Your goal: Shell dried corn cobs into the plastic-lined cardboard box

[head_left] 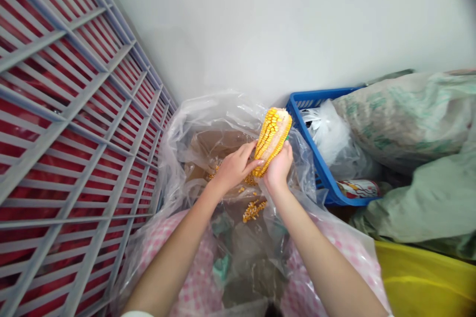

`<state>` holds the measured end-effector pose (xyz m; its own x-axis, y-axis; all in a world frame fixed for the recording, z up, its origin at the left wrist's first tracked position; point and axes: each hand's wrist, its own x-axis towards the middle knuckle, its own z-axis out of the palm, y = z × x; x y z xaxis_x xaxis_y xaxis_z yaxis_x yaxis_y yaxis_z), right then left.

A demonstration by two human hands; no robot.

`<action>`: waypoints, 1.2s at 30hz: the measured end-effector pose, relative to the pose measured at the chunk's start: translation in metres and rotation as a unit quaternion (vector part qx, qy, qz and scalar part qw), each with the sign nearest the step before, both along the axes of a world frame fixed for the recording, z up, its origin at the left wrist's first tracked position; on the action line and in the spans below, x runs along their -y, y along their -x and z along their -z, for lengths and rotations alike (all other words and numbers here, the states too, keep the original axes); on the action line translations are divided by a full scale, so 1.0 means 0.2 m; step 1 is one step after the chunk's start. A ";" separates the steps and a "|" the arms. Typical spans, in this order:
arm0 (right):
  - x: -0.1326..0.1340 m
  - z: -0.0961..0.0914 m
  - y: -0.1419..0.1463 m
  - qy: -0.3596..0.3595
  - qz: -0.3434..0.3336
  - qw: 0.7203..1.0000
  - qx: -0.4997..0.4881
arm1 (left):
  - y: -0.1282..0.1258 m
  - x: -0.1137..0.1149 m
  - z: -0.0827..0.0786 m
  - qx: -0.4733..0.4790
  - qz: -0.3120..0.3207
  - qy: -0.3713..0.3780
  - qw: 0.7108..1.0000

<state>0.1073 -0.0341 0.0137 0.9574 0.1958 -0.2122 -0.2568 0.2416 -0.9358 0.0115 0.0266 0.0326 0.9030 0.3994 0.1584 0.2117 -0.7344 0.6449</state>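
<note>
A yellow ear of corn (270, 138) is held tilted in front of me, with a pale strip of bare cob running down its side. My right hand (279, 164) grips the ear from the right, its fingers mostly hidden behind it. On the left side, my left hand (238, 164) has its thumb against the lower part of the ear, and its other fingers reach behind. Loose corn kernels (253, 210) lie below on a clear plastic sheet (174, 158) that lines a brown box (219, 141) and spreads over pink checked cloth on my legs.
A tall grey slatted crate (107, 146) with red showing through stands at the left. On the right is a blue basket (323, 158) holding white plastic bags and a can (357, 188). Large stuffed sacks (412, 119) and a yellow item (424, 277) lie farther right. A white wall rises behind.
</note>
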 end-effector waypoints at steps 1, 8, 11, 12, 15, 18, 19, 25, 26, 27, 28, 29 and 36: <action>0.01 -0.01 -0.01 -0.001 0.005 1.000 0.000 | 0.01 -0.01 -0.01 -0.016 0.006 -0.010 1.000; 0.05 0.02 -0.07 0.028 0.028 0.999 0.015 | 0.00 0.02 -0.01 -0.087 0.020 0.017 0.996; 0.05 0.04 -0.07 0.027 0.019 0.999 0.018 | -0.02 0.05 0.01 -0.149 0.039 -0.030 0.988; 0.05 0.04 -0.07 0.021 0.016 1.000 0.017 | -0.02 0.06 0.02 -0.157 0.040 -0.054 0.985; 0.05 0.02 -0.06 0.010 0.009 1.000 0.013 | -0.03 0.07 0.03 -0.163 0.036 -0.119 0.979; 0.05 0.01 -0.06 0.006 0.011 1.000 0.004 | -0.03 0.06 0.03 -0.161 0.029 -0.136 0.977; 0.04 0.01 -0.06 0.002 0.011 1.000 -0.001 | -0.02 0.06 0.03 -0.156 0.027 -0.130 0.979; 0.04 0.01 -0.06 0.011 0.011 1.000 0.005 | -0.02 0.07 0.02 -0.129 0.016 -0.079 0.988; 0.04 0.01 -0.06 0.015 0.010 1.000 0.011 | -0.02 0.07 0.02 -0.128 0.019 -0.075 0.989; 0.04 0.01 -0.06 0.018 0.009 1.000 0.016 | -0.02 0.07 0.03 -0.127 0.024 -0.072 0.989; 0.05 0.02 -0.06 0.020 0.009 1.000 0.020 | -0.02 0.07 0.03 -0.126 0.030 -0.069 0.989; 0.05 0.02 -0.06 0.023 0.008 0.999 0.024 | -0.02 0.07 0.03 -0.126 0.037 -0.065 0.989; 0.06 0.03 -0.05 0.063 -0.003 0.995 0.074 | -0.02 0.06 0.05 -0.125 0.034 0.008 0.992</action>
<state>0.1173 -0.0453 0.0087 0.9788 0.1829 -0.0926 -0.1156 0.1190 -0.9861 0.0153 0.0150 0.0226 0.9384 0.3364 -0.0791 0.3159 -0.7424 0.5909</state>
